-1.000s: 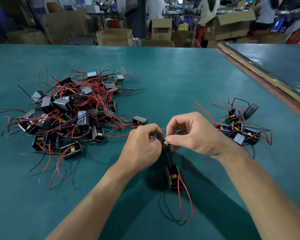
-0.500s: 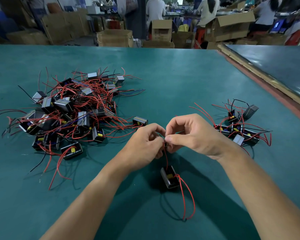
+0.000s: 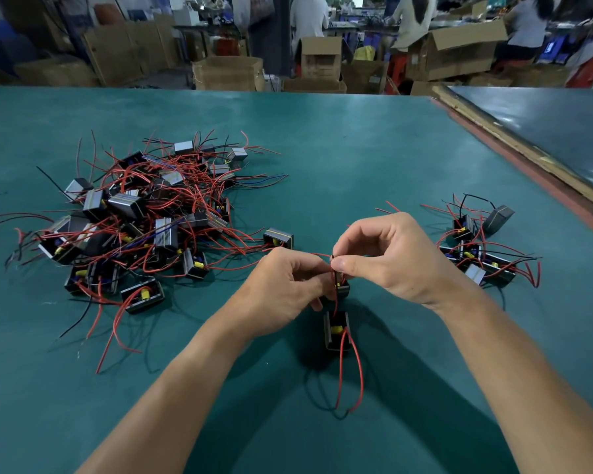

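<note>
**Handling the wired transformer: lead grip and support**

The work sits midway between the left and right edges of the worktop point(image 3: 356, 148), toward its near edge. The right hand point(image 3: 391, 258) pinches the top of the red lead point(image 3: 335, 302) between thumb and forefinger, with the other fingers arched loosely above. The left hand point(image 3: 285, 285) is curled and meets the same lead from the other side, fingertips touching those of the right. A second unit point(image 3: 343, 289) sits just under the pinch, partly hidden by the left hand. The transformer point(image 3: 337, 331) lies below on the lead; it cannot be told whether it rests on the worktop or hangs just above it.

Handling judgement:
- The transformer is probably small but dense, with a rigid laminated core.
- The lead is thin, soft and springy, and likely to slip or kink.
- Grip the lead close to its end for fine work.
- Support the body by its side faces and avoid loading the lead joint.

A large tangled pile point(image 3: 134, 220) lies toward the left edge, and a small group point(image 3: 476, 254) lies toward the right edge.
</note>
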`<state>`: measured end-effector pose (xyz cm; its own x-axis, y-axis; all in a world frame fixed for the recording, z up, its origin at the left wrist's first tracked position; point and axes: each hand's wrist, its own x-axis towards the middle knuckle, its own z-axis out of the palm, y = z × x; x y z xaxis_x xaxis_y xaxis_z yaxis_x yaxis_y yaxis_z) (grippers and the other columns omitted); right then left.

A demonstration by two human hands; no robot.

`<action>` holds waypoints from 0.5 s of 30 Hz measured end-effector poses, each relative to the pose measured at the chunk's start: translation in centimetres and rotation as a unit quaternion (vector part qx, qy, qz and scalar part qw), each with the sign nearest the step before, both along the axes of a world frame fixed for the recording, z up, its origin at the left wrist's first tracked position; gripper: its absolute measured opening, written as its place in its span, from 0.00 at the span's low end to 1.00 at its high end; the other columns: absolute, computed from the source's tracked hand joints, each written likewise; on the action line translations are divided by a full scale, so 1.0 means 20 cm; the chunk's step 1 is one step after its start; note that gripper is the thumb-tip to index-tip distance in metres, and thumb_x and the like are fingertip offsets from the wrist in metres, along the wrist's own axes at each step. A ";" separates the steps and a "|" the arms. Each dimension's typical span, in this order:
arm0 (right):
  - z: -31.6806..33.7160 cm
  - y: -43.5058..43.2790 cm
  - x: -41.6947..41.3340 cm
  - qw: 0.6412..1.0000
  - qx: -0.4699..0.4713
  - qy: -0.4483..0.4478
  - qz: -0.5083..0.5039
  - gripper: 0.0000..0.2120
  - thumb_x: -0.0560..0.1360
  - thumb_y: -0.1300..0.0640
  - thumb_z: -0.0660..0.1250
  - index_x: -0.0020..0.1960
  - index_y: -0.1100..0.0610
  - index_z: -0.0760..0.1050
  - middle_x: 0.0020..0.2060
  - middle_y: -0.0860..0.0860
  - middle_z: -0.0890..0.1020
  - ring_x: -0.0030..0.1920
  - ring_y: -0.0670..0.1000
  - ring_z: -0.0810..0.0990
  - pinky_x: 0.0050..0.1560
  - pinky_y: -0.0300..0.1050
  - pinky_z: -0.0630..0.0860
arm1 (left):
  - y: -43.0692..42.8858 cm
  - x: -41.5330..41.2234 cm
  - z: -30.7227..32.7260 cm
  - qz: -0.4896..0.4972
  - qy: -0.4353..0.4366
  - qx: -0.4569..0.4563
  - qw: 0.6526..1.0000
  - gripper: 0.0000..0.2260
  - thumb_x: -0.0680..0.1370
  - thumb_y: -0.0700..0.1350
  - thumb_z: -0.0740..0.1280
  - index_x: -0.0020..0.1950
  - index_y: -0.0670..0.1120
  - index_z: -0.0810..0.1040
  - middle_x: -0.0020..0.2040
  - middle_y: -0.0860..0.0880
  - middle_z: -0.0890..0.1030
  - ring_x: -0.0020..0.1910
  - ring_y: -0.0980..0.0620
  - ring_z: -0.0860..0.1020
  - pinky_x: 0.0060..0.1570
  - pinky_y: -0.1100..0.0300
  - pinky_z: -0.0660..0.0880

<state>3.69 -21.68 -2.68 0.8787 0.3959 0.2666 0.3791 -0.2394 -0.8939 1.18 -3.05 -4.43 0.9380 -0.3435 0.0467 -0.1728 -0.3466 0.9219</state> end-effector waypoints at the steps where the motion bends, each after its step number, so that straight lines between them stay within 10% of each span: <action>1: 0.00 0.00 0.00 1.000 0.002 0.004 0.000 0.03 0.67 0.58 0.75 0.38 0.56 0.82 0.34 0.52 0.85 0.35 0.49 0.83 0.41 0.42 0.79 | 0.00 0.00 0.00 -0.003 0.013 -0.010 1.000 0.09 0.79 0.42 0.67 0.44 0.41 0.84 0.38 0.44 0.84 0.34 0.48 0.79 0.41 0.45 0.77; 15: 0.00 -0.01 0.00 0.999 -0.004 0.032 0.000 0.03 0.68 0.60 0.73 0.37 0.58 0.79 0.33 0.54 0.85 0.36 0.53 0.83 0.46 0.58 0.81 | 0.04 0.00 0.02 -0.061 0.082 -0.088 0.991 0.07 0.69 0.53 0.71 0.42 0.54 0.86 0.40 0.51 0.85 0.34 0.52 0.78 0.37 0.61 0.75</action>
